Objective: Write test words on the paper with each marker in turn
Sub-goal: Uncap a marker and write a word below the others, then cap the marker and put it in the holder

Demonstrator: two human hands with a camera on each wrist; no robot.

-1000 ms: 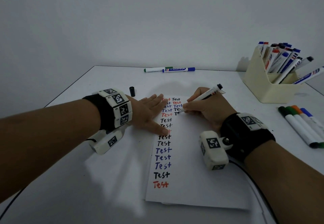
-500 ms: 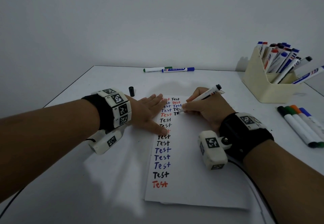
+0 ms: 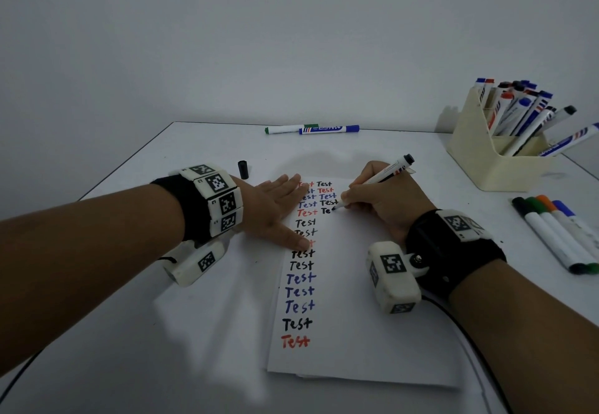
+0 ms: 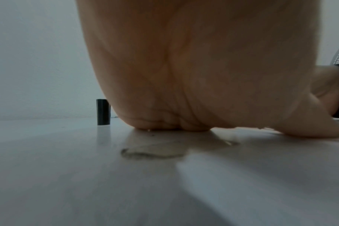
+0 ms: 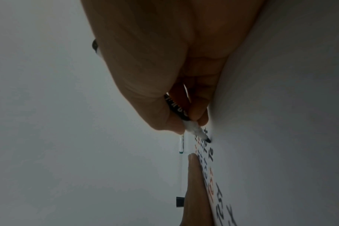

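- while the right grip (image 3: 385, 199) pinches a marker (image 3: 377, 180) on the paper (image 3: 356, 300), the left grip (image 3: 275, 209) lies flat, holding nothing
- cap (image 3: 243, 169) beyond it
- holder (image 3: 479, 157), four markers (image 3: 557, 235) right on the tabletop (image 3: 162, 332)

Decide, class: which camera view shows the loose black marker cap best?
The left wrist view: the black cap stands upright on the table, large and unobstructed. The head view shows it small beyond the left hand; the right wrist view shows it small and dim.
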